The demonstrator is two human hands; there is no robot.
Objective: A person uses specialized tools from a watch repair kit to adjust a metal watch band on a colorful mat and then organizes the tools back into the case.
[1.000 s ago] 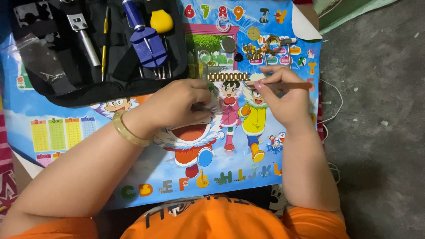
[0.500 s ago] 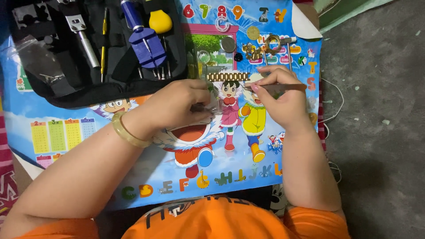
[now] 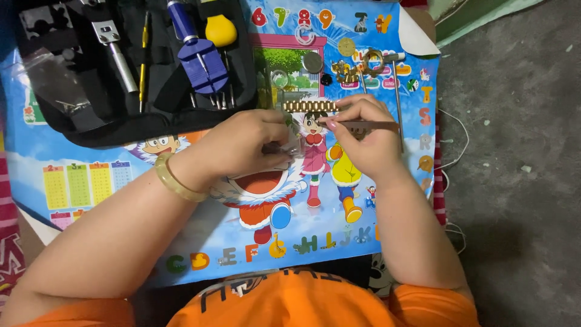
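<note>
Head view: only one camera, looking straight down at both hands over a cartoon alphabet poster [image 3: 254, 242] spread on the counter.
Landmark: the gold metal watch bracelet [image 3: 310, 106], lying flat on the poster between the two hands — every place below is given from it.
Left hand [image 3: 245, 142]: just left of and below the bracelet, fingers curled shut on a small clear piece that is mostly hidden under them; a pale bangle [image 3: 175, 180] sits on the wrist.
Right hand [image 3: 366, 142]: just right of the bracelet, grip closed on a slim brown hand tool [image 3: 363, 126] held level, its tip pointing toward the bracelet's right end.
Above the bracelet: a round watch back [image 3: 313, 62], a small clear ring [image 3: 279, 77] and a heap of gold links [image 3: 348, 72].
Up and left of the bracelet: an open black tool case [image 3: 121, 72] with a blue-handled tool [image 3: 200, 51] and a yellow blower bulb [image 3: 221, 30].
Judgement on doing it well: the work looks fine — brace both wrists on the poster, keep the tool level with the bracelet, push gently so small parts don't spring away.
</note>
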